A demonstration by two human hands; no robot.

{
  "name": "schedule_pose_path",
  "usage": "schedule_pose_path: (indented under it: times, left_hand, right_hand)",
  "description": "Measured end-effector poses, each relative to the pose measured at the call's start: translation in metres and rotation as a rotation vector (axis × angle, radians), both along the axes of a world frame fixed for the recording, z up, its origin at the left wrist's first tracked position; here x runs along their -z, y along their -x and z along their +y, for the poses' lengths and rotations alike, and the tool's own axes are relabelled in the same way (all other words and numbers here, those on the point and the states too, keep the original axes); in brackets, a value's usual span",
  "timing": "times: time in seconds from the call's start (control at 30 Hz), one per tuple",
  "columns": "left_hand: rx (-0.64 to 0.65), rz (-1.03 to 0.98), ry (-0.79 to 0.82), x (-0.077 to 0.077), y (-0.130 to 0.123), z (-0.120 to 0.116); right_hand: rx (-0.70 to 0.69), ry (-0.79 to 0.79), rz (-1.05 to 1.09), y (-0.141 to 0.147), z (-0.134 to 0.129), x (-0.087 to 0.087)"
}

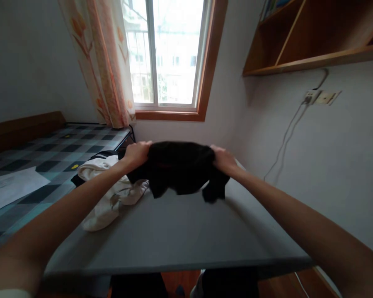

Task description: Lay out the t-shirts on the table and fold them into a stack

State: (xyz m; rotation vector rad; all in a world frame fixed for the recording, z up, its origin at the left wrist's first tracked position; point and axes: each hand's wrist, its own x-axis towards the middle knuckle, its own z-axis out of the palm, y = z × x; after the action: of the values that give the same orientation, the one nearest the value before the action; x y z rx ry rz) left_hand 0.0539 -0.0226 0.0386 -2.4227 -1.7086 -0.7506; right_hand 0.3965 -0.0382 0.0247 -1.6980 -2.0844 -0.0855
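Above the grey table (180, 231), black cloth (180, 165) tight in left fingers (145, 145) and right fingers (217, 152), faint marks on paper (15, 187) illegible.

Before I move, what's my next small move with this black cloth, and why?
I'd probably lower the black cloth onto the grey table: your left hand and right hand hold it up between them, and its lower edge hangs unevenly.

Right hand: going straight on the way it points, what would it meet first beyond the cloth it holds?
Past the black cloth, the right hand would probably meet the wall below the window; depth is unclear.
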Motion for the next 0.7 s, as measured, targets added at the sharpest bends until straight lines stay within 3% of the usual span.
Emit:
schedule_pose_path:
  times: [0.1, 0.17, 0.23, 0.33, 0.43, 0.47, 0.5, 0.53, 0.63, 0.7]
  left_hand:
    - [-0.101, -0.045, -0.352, -0.039, -0.022, 0.014]
    - [-0.084, -0.014, -0.483, -0.055, -0.036, 0.019]
    - [-0.046, 0.06, -0.458, -0.057, -0.047, 0.021]
    - [0.016, 0.105, -0.174, -0.048, -0.054, 0.022]
    - [0.309, 0.005, 0.273, -0.045, -0.045, 0.017]
    - [0.426, -0.06, 0.382, -0.049, -0.039, 0.015]
    - [0.513, -0.141, 0.444, -0.054, -0.033, 0.012]
    - [0.553, -0.239, 0.452, -0.06, -0.027, 0.01]
    - [0.484, -0.519, 0.283, -0.078, -0.019, 0.014]
    - [0.455, -0.571, 0.225, -0.08, -0.026, 0.024]
  right_hand:
    - [0.15, -0.501, 0.019, -0.019, 0.02, -0.058]
    - [0.164, -0.609, 0.019, -0.035, 0.025, -0.082]
    - [0.137, -0.529, 0.007, -0.051, 0.023, -0.09]
    - [0.014, -0.141, 0.018, -0.074, 0.01, -0.085]
    - [-0.161, 0.349, 0.12, -0.1, -0.011, -0.09]
    - [-0.191, 0.443, 0.187, -0.11, -0.018, -0.097]
    - [-0.215, 0.475, 0.26, -0.12, -0.025, -0.106]
    - [-0.228, 0.404, 0.349, -0.13, -0.03, -0.116]
    - [-0.226, 0.173, 0.551, -0.152, -0.035, -0.143]
    - [-0.185, 0.15, 0.582, -0.158, -0.029, -0.147]
